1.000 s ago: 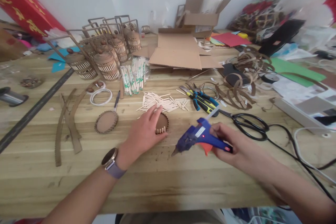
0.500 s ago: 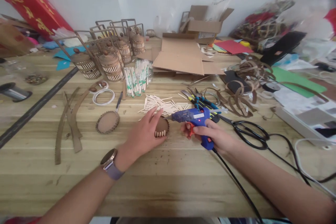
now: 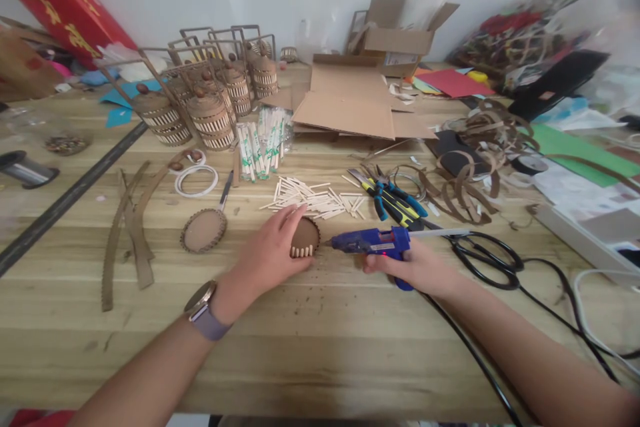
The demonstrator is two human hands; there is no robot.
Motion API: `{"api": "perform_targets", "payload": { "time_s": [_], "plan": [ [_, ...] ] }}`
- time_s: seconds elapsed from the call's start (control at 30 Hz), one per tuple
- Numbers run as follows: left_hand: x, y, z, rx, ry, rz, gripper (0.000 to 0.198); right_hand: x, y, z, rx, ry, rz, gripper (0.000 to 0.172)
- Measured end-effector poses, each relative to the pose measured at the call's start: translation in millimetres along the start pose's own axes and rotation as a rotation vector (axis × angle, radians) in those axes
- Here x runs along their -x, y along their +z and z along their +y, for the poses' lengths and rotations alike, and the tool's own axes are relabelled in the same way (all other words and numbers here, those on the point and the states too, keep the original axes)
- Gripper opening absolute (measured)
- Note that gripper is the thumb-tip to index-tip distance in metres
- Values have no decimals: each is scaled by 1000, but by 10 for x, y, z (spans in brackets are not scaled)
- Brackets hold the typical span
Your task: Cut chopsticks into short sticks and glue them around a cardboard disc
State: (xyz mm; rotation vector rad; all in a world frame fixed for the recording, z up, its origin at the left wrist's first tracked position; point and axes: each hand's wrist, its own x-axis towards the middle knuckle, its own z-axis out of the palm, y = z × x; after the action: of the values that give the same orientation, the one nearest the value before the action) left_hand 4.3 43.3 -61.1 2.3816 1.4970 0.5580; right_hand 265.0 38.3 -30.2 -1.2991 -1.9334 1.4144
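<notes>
My left hand (image 3: 263,255) grips the left edge of a small round cardboard base (image 3: 306,232) with a ridged rim. Several short sticks (image 3: 302,251) stand upright along the base's near side. In my right hand (image 3: 423,267) is a blue hot glue gun (image 3: 367,240), its nozzle pointing left, close to the right rim of the base; whether they touch I cannot tell. A white glue stick (image 3: 440,233) pokes out of the gun's back. Just beyond the base lies a pile of loose short sticks (image 3: 320,200). A second round cardboard base (image 3: 203,230) lies to the left.
Lantern-like baskets with handles (image 3: 213,121) stand at the back left. Pliers (image 3: 395,200) and curled cardboard strips (image 3: 463,180) lie right of the sticks. Flattened cardboard (image 3: 345,103) is behind them. A black cable (image 3: 465,340) trails from the gun; another lies coiled (image 3: 487,260).
The glue gun has tipped to a more level pose and shifted slightly right and down, its nozzle now beside the rim. My left hand stays on the base. The view has shifted slightly.
</notes>
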Motion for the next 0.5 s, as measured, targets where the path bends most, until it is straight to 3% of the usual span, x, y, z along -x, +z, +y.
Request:
{"api": "perform_targets", "payload": {
  "time_s": [0.2,0.5],
  "plan": [
    [-8,3,24,-18,-21,4,81,39,133,12,277,-35,66,24],
    [5,11,11,-14,-32,8,81,36,194,44,344,-62,85,26]
  ]
}}
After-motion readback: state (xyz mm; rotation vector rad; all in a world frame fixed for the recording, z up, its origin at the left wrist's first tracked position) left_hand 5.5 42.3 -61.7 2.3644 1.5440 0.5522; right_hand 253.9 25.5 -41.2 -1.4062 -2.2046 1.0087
